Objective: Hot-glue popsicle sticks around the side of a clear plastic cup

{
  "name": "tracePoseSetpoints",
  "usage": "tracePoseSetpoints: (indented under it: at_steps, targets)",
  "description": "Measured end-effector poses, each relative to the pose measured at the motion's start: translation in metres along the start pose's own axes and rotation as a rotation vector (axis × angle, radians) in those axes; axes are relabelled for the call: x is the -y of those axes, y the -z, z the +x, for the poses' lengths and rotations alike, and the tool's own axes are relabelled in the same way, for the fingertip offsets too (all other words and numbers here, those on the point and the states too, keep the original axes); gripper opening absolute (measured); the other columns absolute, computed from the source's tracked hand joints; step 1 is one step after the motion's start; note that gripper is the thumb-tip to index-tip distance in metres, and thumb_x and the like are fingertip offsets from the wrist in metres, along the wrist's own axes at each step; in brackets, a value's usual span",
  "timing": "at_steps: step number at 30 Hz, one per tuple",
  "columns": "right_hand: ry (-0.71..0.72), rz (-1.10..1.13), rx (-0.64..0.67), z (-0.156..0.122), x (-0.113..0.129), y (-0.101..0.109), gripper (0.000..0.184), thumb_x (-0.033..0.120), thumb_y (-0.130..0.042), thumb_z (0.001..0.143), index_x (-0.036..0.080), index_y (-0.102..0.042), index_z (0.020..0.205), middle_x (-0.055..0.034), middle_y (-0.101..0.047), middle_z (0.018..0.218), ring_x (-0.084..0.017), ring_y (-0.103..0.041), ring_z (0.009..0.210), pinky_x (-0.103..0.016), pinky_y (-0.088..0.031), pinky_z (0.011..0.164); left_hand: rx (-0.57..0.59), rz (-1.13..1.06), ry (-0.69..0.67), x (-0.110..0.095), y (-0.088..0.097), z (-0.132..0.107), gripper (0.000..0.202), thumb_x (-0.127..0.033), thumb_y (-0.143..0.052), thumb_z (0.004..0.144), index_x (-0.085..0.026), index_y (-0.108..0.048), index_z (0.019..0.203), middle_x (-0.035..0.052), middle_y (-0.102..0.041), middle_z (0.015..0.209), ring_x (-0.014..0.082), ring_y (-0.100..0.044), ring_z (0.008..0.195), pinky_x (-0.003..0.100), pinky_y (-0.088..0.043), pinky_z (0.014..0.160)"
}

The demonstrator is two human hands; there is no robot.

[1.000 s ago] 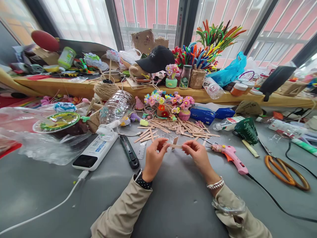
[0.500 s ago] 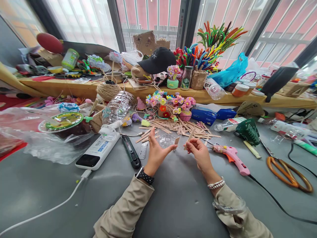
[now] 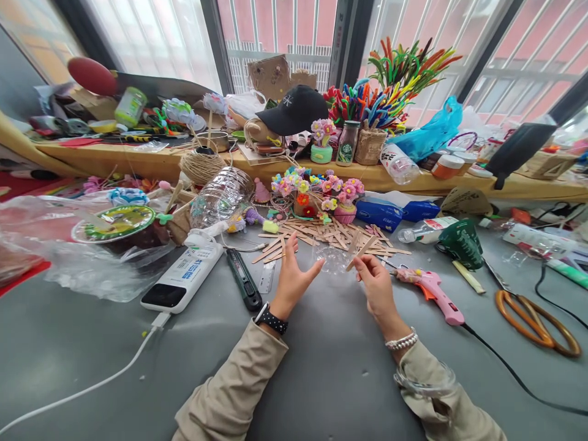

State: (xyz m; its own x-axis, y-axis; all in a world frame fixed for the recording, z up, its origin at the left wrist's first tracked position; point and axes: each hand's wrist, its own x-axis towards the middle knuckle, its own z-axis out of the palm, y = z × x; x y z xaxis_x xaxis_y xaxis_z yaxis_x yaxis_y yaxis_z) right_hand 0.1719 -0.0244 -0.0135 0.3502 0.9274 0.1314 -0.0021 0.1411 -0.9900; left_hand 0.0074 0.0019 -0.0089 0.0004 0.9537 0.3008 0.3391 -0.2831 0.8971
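My right hand (image 3: 375, 286) pinches a wooden craft stick (image 3: 365, 247) between thumb and fingertips, its free end slanting up and away. A faint, blurred strip beside that stick is too smeared to make out. To its left, my left hand (image 3: 296, 277) is open, thumb spread from the fingers, with nothing in it. Just beyond both hands lies crumpled clear plastic (image 3: 331, 260) on the grey table. Behind it spreads a loose pile of craft sticks (image 3: 333, 236). A clear ruler (image 3: 267, 277) and a dark green utility knife (image 3: 243, 280) lie left of my left hand.
Right of my right hand lies a pink glue gun (image 3: 434, 291) with a black cord, then orange-handled scissors (image 3: 535, 321). At left are a white power bank (image 3: 184, 275) with a cable and a lidded bowl (image 3: 117, 223) in plastic. Crocheted flowers (image 3: 316, 190) stand behind the sticks.
The small wooden piece at my left thumb tip is gone from there, and the left hand has opened wider. My right hand has shifted slightly right, its stick now tilted more.
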Motion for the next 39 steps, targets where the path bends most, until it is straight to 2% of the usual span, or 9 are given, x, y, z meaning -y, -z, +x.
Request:
tracePoseSetpoints:
  at_steps: [4,9,12,16,21,25,29,32,39]
  targets:
    - [0.083,-0.017,-0.207,0.006,-0.005,0.004,0.024,0.043,-0.059,0.067,0.020,-0.053,0.073,-0.0026,-0.055,0.099,-0.013,-0.048,0.095,-0.025,-0.037,0.078,0.075,-0.029,-0.004,0.002,-0.002,-0.001,0.078,-0.041,-0.060,0.069,-0.022,-0.017,0.130,0.0145,-0.030,0.133,0.0253,-0.034,0.122,0.044,-0.032,0.096]
    - [-0.021,0.173,-0.111,0.005,-0.005,0.001,0.027,0.046,-0.051,0.073,0.023,-0.050,0.086,-0.0040,-0.053,0.117,-0.015,-0.043,0.114,-0.031,-0.032,0.093,0.231,-0.042,-0.057,0.006,-0.006,-0.005,0.083,-0.042,-0.064,0.065,-0.019,-0.017,0.130,0.0167,-0.026,0.137,0.0271,-0.030,0.125,0.045,-0.028,0.100]
    - [-0.023,0.199,-0.039,0.003,-0.002,0.000,0.028,0.046,-0.047,0.075,0.023,-0.050,0.092,-0.0047,-0.056,0.114,-0.015,-0.049,0.108,-0.033,-0.034,0.092,0.252,-0.001,-0.113,0.008,-0.007,-0.007,0.092,-0.043,-0.066,0.062,-0.018,-0.012,0.132,0.0175,-0.019,0.140,0.0277,-0.021,0.129,0.046,-0.023,0.103]
    - [-0.041,0.205,0.015,0.000,0.003,0.000,0.023,0.045,-0.047,0.077,0.023,-0.047,0.084,-0.0021,-0.061,0.105,-0.013,-0.062,0.080,-0.033,-0.040,0.085,0.160,0.018,-0.092,0.007,-0.006,-0.005,0.104,-0.044,-0.071,0.055,-0.020,-0.006,0.132,0.0192,-0.016,0.140,0.0294,-0.016,0.130,0.048,-0.021,0.103]
    - [-0.034,0.177,0.128,-0.004,0.007,-0.003,0.023,0.044,-0.048,0.077,0.022,-0.044,0.077,-0.0035,-0.061,0.107,-0.010,-0.060,0.062,-0.034,-0.042,0.081,0.042,0.016,-0.071,0.001,-0.005,-0.005,0.105,-0.045,-0.073,0.052,-0.019,-0.007,0.129,0.0212,-0.023,0.136,0.0293,-0.024,0.127,0.047,-0.025,0.100]
    - [0.039,0.181,0.152,-0.003,0.013,-0.001,0.020,0.039,-0.050,0.078,0.021,-0.045,0.073,-0.0041,-0.064,0.099,-0.008,-0.053,0.055,-0.033,-0.042,0.077,-0.006,-0.144,0.052,-0.005,-0.001,-0.004,0.090,-0.043,-0.071,0.055,-0.020,-0.016,0.122,0.0195,-0.036,0.128,0.0284,-0.037,0.119,0.047,-0.032,0.095]
    - [0.084,0.175,0.020,-0.001,0.018,0.004,0.020,0.037,-0.058,0.071,0.020,-0.049,0.072,-0.0008,-0.065,0.075,-0.010,-0.052,0.061,-0.028,-0.041,0.068,0.092,-0.478,0.199,-0.005,0.005,0.001,0.073,-0.047,-0.065,0.060,-0.020,-0.024,0.115,0.0174,-0.047,0.121,0.0252,-0.051,0.107,0.043,-0.038,0.090]
    - [0.057,0.181,0.017,-0.001,0.020,0.004,0.022,0.039,-0.062,0.068,0.020,-0.051,0.072,0.0034,-0.057,0.058,-0.011,-0.049,0.056,-0.026,-0.039,0.060,0.191,-0.598,0.301,-0.004,0.008,0.003,0.066,-0.049,-0.062,0.065,-0.019,-0.029,0.114,0.0165,-0.051,0.117,0.0249,-0.054,0.104,0.041,-0.040,0.088]
    - [0.072,0.052,0.120,-0.010,0.027,-0.001,0.021,0.040,-0.060,0.069,0.020,-0.054,0.066,0.0031,-0.052,0.058,-0.010,-0.045,0.056,-0.025,-0.036,0.056,0.325,-0.679,0.367,-0.007,0.008,0.001,0.062,-0.049,-0.058,0.068,-0.020,-0.036,0.118,0.0147,-0.046,0.123,0.0240,-0.056,0.101,0.037,-0.043,0.086]
